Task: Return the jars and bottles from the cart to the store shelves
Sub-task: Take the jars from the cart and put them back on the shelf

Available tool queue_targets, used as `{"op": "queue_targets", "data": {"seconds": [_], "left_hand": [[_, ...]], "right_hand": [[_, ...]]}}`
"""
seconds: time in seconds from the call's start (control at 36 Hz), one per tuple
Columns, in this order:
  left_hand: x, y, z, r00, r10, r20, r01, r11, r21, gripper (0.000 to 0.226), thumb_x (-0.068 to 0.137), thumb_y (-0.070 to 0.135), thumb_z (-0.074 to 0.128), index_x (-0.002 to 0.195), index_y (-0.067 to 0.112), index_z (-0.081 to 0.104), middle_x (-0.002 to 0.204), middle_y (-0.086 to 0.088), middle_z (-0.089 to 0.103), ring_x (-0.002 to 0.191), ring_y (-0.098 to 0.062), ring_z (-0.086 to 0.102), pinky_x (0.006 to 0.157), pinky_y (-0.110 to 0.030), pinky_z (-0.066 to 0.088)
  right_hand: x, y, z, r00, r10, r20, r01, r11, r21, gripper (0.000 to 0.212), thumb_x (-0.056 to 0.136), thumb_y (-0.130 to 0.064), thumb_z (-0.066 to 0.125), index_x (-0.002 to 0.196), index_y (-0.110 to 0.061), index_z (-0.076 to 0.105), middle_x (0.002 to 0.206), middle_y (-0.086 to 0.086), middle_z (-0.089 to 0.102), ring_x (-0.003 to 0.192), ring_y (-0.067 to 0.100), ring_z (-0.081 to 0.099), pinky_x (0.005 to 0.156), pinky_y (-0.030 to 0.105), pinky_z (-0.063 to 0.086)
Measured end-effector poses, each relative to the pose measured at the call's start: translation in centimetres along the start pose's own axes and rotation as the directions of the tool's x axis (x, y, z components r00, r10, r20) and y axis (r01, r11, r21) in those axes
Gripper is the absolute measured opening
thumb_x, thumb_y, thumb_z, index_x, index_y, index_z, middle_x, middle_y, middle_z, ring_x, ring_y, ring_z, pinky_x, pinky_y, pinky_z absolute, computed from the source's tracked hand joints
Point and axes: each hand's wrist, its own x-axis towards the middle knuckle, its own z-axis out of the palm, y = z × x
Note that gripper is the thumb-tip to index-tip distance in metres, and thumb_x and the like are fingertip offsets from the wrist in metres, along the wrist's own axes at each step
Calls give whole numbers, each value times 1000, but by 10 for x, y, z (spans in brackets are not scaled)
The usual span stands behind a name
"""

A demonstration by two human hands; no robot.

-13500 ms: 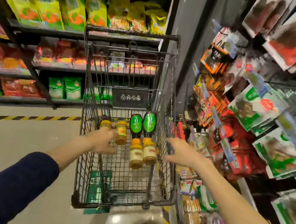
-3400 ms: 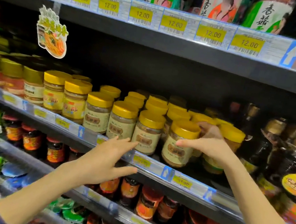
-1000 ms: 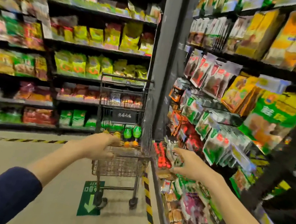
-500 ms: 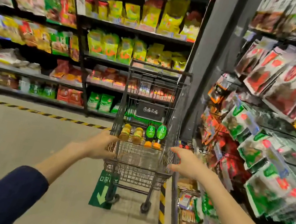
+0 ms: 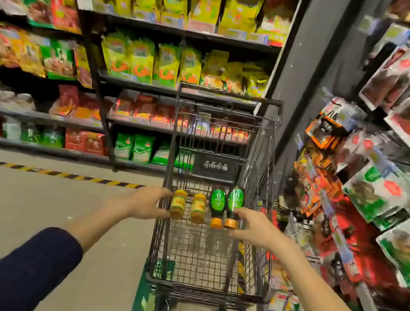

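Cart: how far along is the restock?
Done: two jars fewer in the cart than earlier. In hand: nothing yet; left hand reaches for the left yellow jar, right hand for the right green bottle. Left: those two, the right yellow jar and the left green bottle.

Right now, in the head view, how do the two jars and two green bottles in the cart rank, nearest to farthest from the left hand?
1. Left jar, just beside the left hand.
2. Right jar, next along the row.
3. Left bottle, right of the jars.
4. Right bottle, farthest, by the right hand.
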Motion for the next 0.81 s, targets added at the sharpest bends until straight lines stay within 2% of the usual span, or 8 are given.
{"op": "queue_targets", "data": {"seconds": [0.11, 0.19, 0.33, 0.53, 0.58, 0.67, 0.72, 0.81], "left_hand": [[30, -10, 7, 997, 12, 72, -10, 1000, -25, 64, 91, 34, 57, 145, 12, 31, 149, -7, 38, 136, -21, 35, 110, -31, 30], [50, -17, 16, 995, -11, 103, 16, 998, -52, 65, 91, 32, 57, 146, 12, 28, 150, -7, 36, 137, -21, 34, 110, -30, 29], [84, -22, 31, 991, -30, 129, 38, 997, -64, 61, 90, 29, 57, 142, 9, 33, 141, -12, 47, 129, -24, 45, 105, -33, 37], [156, -37, 54, 985, -71, 156, 91, 988, -126, 66, 87, 39, 59, 141, 10, 35, 142, -11, 46, 129, -25, 45, 104, -35, 39], [181, -39, 62, 978, -103, 181, 132, 979, -157, 63, 87, 37, 60, 138, 8, 38, 138, -12, 50, 124, -27, 48, 101, -35, 41], [217, -40, 80, 956, -165, 242, 215, 956, -198, 58, 87, 34, 60, 134, 5, 42, 129, -15, 55, 118, -29, 53, 96, -35, 44], [241, -43, 94, 938, -188, 290, 250, 949, -191, 47, 87, 36, 56, 123, 6, 53, 117, -13, 61, 106, -28, 59, 91, -37, 50], [281, -58, 131, 912, -231, 338, 298, 941, -162, 48, 78, 43, 53, 115, 14, 60, 109, -7, 64, 101, -27, 61, 89, -40, 51]], "right_hand": [[30, -3, 4, 1000, 17, 13, -17, 999, 29, 70, 86, -30, 65, 144, -7, 33, 145, 12, 42, 133, 24, 41, 108, 32, 35], [53, -2, 9, 999, 26, 23, -26, 999, 28, 65, 86, -28, 65, 141, -7, 38, 140, 13, 48, 128, 25, 46, 98, 28, 38], [96, 3, 18, 994, 27, 102, -29, 999, 21, 64, 84, -28, 67, 139, -9, 41, 141, 11, 48, 129, 24, 45, 99, 29, 39], [173, 24, 29, 974, 21, 227, -13, 999, -36, 62, 86, -29, 64, 139, -7, 40, 132, 13, 54, 120, 29, 52, 97, 38, 45], [198, 33, 33, 965, 20, 263, -4, 998, -59, 64, 86, -32, 63, 141, -11, 37, 133, 14, 53, 120, 31, 52, 97, 44, 46], [234, 47, 39, 942, 28, 335, -8, 998, -62, 63, 90, -27, 57, 145, -15, 30, 137, 12, 49, 120, 29, 52, 95, 36, 47], [259, 60, 47, 927, 40, 373, -21, 998, -55, 62, 93, -22, 54, 146, -12, 26, 139, 12, 48, 120, 28, 51, 95, 34, 44], [294, 76, 59, 918, 40, 395, -31, 999, -30, 63, 93, -23, 55, 146, -11, 25, 127, 14, 58, 111, 28, 58, 87, 34, 48]]}}
